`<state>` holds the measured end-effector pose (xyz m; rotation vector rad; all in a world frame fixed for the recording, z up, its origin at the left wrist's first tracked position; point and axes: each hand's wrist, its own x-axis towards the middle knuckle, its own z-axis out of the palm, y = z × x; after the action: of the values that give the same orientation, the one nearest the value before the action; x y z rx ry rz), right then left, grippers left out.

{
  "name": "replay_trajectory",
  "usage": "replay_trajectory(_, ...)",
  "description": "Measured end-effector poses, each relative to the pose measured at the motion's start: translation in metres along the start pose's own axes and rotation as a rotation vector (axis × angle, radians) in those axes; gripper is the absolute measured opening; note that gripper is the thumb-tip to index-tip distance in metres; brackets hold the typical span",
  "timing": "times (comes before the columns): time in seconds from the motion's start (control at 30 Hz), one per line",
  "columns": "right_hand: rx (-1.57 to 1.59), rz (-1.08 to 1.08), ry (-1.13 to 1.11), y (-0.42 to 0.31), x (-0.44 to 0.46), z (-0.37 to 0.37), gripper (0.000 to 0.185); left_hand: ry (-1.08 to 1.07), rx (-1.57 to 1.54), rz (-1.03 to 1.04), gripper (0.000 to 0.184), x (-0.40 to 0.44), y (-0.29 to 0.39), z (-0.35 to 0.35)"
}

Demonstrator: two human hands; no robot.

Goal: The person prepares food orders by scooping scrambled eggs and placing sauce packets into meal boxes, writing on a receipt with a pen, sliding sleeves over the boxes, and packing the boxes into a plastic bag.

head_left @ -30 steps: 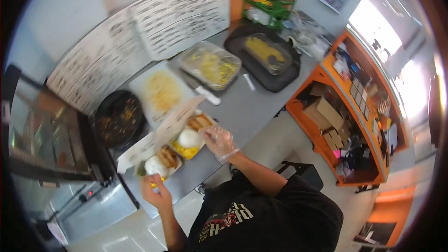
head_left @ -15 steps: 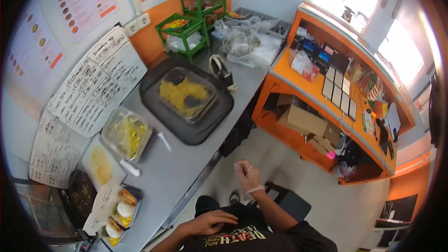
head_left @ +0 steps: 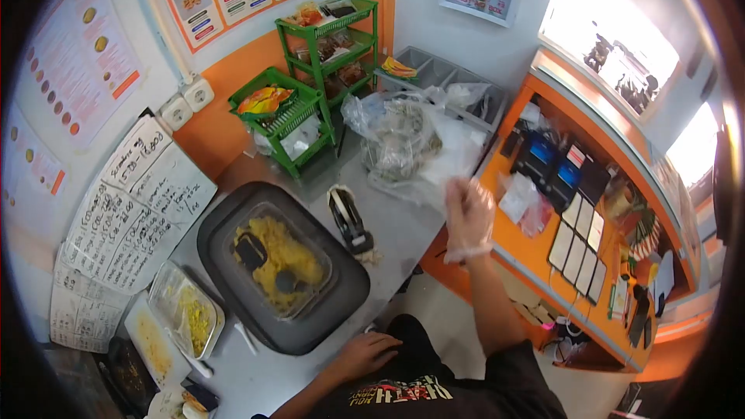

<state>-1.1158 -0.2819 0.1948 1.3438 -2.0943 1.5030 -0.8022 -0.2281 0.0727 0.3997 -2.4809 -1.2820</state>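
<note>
My right hand (head_left: pixel 469 219), in a clear plastic glove, is raised near the right edge of the metal counter, fingers curled; whether it holds anything is hidden. Beyond it lie clear plastic bags (head_left: pixel 400 140). My bare left hand (head_left: pixel 371 353) is low by the counter's front edge, fingers loosely spread, holding nothing. To its upper left, a black tray (head_left: pixel 345 295) carries a clear container (head_left: pixel 281 264) of yellow food with dark pieces. A black and white tool (head_left: pixel 349 219) stands right of the tray.
A second container (head_left: pixel 188 312) of yellow shreds, a stained cutting board (head_left: pixel 151 341) and a dark pan (head_left: pixel 128 372) are at lower left. Green racks (head_left: pixel 330 50) stand at the back. An orange shelf unit (head_left: pixel 512 240) with phones is on the right.
The view has turned rightward, and the food boxes have slid to the lower left edge. My right hand has moved away from them, up beside the plastic bags; my left hand has withdrawn toward my body.
</note>
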Motion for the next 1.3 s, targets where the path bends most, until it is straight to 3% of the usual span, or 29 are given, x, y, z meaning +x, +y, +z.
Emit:
replay_trajectory(0.17,0.009,-0.181,0.009,0.066,0.212,0.096,0.02,0.148,0.142,-0.094,0.019,0.069,-0.041,-0.003)
replay_trajectory(0.27,0.012,-0.107,-0.123,0.066,0.334,0.173,0.032,0.426,0.103,-0.194,0.013,0.121,-0.04,-0.01)
replay_trajectory(0.33,0.035,-0.128,-0.242,0.076,0.411,0.238,0.04,0.586,0.049,-0.401,0.015,0.156,-0.024,-0.02)
replay_trajectory(0.43,-0.088,-0.294,-0.34,0.076,0.495,0.315,0.045,0.798,0.042,-0.533,0.015,0.204,-0.016,-0.025)
replay_trajectory(0.53,-0.192,-0.247,-0.553,0.076,0.543,0.373,0.052,1.01,0.137,-0.573,0.012,0.245,-0.005,-0.034)
replay_trajectory(0.57,-0.19,-0.161,-0.693,0.082,0.562,0.4,0.063,1.068,0.176,-0.602,0.012,0.251,-0.003,-0.036)
replay_trajectory(0.67,-0.279,-0.129,-0.742,0.084,0.572,0.432,0.068,1.277,0.138,-0.704,0.015,0.261,-0.008,-0.026)
replay_trajectory(0.7,-0.251,-0.132,-0.653,0.088,0.571,0.446,0.068,1.349,0.092,-0.743,0.017,0.268,-0.009,-0.026)
replay_trajectory(0.8,-0.175,-0.124,-0.542,0.103,0.576,0.481,0.064,1.438,0.079,-0.779,0.022,0.288,-0.01,-0.034)
replay_trajectory(0.87,-0.18,-0.127,-0.645,0.088,0.566,0.447,0.044,1.374,0.182,-0.858,0.023,0.293,-0.002,-0.044)
replay_trajectory(0.93,-0.098,-0.141,-0.652,0.085,0.566,0.417,0.032,1.293,-0.091,-1.04,0.033,0.255,-0.021,-0.025)
replay_trajectory(1.0,0.063,-0.161,-0.571,0.097,0.561,0.404,0.029,1.457,0.109,-0.77,0.023,0.271,-0.024,-0.047)
replay_trajectory(1.03,0.111,-0.162,-0.548,0.099,0.561,0.395,0.029,1.433,0.065,-0.664,0.026,0.291,-0.016,-0.067)
replay_trajectory(1.1,0.204,-0.175,-0.496,0.101,0.559,0.377,0.031,1.438,0.056,-0.605,0.023,0.31,-0.014,-0.095)
replay_trajectory(1.2,0.342,-0.085,-0.627,0.118,0.571,0.39,0.03,1.466,-0.067,-0.433,0.019,0.34,-0.018,-0.125)
replay_trajectory(1.3,0.405,-0.074,-0.488,0.117,0.575,0.395,0.029,1.354,-0.048,-0.238,0.016,0.366,-0.021,-0.161)
